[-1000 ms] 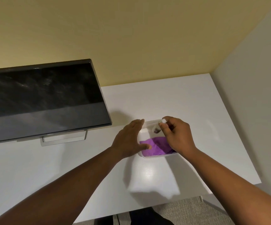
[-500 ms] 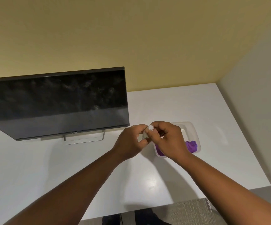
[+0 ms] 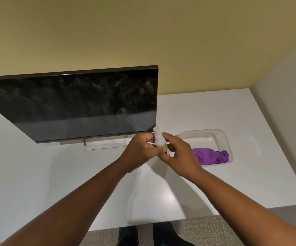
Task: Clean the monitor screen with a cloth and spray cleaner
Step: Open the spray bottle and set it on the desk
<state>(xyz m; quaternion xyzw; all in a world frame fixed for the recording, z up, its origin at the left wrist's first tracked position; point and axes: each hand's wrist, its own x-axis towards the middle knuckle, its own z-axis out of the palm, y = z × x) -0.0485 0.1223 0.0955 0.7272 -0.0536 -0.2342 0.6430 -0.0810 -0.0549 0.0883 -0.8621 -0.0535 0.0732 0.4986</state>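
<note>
Nearest the camera, two bare forearms reached forward over the white counter (image 3: 37, 174), with dark shoes on grey carpet just below its near edge. The forearms met at a small spray bottle (image 3: 158, 140), which stood upright above the counter, clear of its surface.

The left hand (image 3: 140, 151) wrapped the bottle from the left, its grip curled around the body, thumb laid across the front. The right hand (image 3: 177, 153) came in from the right, its grip pinching the lower part of the bottle between thumb and fingers. The bottle's translucent cap poked up above both hands, and a bit of green label showed between the fingers.

Right of the bottle, just past the right hand, sat a clear plastic tray (image 3: 221, 137) on the counter. A purple cloth (image 3: 209, 156) lay bunched in the tray's near half; the far half was bare.

Behind the bottle and to its left stood the monitor (image 3: 83, 105), dark and off, its screen speckled and smeared with pale marks across the upper part. The bottle's cap sat just before the monitor's lower right corner. The monitor's stand rested on the counter left of the bottle. A yellow wall rose behind the counter, and a pale wall ran along its right side.
</note>
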